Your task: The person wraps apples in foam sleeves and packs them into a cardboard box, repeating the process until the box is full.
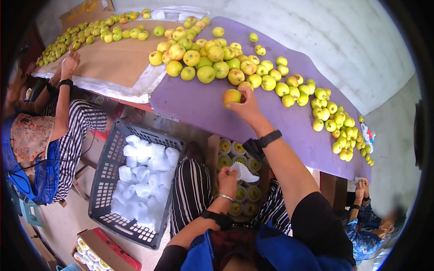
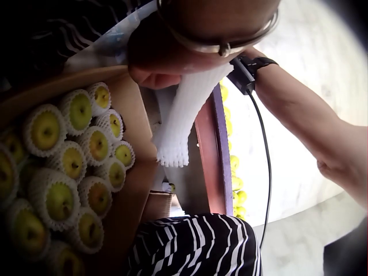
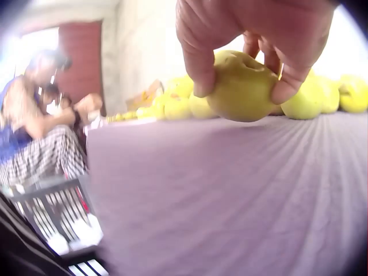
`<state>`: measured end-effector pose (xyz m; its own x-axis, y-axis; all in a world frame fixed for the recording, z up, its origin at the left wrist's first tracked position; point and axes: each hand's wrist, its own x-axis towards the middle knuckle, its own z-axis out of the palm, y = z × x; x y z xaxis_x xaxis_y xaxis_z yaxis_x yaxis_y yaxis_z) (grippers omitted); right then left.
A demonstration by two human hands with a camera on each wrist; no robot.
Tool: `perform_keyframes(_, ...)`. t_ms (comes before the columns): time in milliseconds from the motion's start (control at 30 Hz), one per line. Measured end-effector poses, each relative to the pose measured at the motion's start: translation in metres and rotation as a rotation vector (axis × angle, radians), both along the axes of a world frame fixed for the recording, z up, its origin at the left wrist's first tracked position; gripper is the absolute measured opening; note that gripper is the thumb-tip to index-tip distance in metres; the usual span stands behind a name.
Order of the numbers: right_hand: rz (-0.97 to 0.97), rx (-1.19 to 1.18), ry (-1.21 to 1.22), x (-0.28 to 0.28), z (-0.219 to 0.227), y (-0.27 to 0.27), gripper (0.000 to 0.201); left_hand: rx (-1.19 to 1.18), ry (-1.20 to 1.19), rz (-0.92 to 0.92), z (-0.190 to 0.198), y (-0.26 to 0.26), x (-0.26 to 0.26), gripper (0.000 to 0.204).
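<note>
My right hand [image 1: 247, 107] grips a yellow-green apple [image 1: 232, 97] with a reddish blush, close over the purple mat [image 1: 199, 106]. In the right wrist view thumb and fingers curl round the apple's [image 3: 241, 86] sides. My left hand [image 1: 227, 180] holds a white foam net sleeve [image 1: 244, 173] over the box at my lap. Seen from the left wrist, the foam sleeve [image 2: 188, 115] hangs down from the curled fingers, its far end loose. Below it, the cardboard box [image 2: 135, 109] contains rows of apples [image 2: 60, 201], each in a white foam net.
Many loose apples [image 1: 215, 53] spread along the back of the table. A dark plastic crate [image 1: 101, 180] full of foam sleeves [image 1: 142, 180] stands at my left. Another box [image 1: 108, 248] of wrapped apples lies at lower left. Other people [image 1: 40, 131] sit at both sides.
</note>
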<state>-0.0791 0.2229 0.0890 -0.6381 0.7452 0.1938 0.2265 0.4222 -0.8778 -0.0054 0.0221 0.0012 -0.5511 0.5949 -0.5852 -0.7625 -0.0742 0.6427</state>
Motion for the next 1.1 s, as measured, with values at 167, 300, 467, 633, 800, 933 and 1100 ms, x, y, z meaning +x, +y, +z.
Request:
perform_keyframes(167, 0.381, -0.901, 0.474, 0.071, 0.051, -0.064, 0.051, -0.051, 0.025, -0.026, -0.007, 0.0, 0.003, 0.007)
perform_keyframes(300, 0.567, -1.156, 0.691, 0.128, 0.029, -0.084, 0.061, -0.134, 0.127, -0.071, -0.022, -0.001, 0.01, 0.007)
perform_keyframes(467, 0.487, -1.314, 0.854, 0.171, 0.006, -0.112, 0.061, -0.114, 0.145, -0.059, -0.031, -0.008, 0.008, 0.009)
perform_keyframes(633, 0.335, -1.362, 0.878, 0.19, -0.017, -0.127, 0.054, -0.204, 0.246, -0.091, -0.033, -0.011, 0.01, 0.01)
perform_keyframes(800, 0.381, -1.317, 0.83, 0.194, -0.033, -0.128, 0.05, -0.275, 0.31, -0.083, -0.027, -0.015, 0.008, 0.011)
perform_keyframes(933, 0.422, -1.305, 0.782, 0.196, -0.037, -0.128, 0.049, -0.322, 0.388, -0.082, -0.041, -0.014, 0.008, 0.012)
perform_keyframes(1100, 0.194, -1.203, 0.581, 0.203, -0.039, -0.13, 0.049, -0.368, 0.383, -0.07, -0.042, -0.015, 0.005, 0.015)
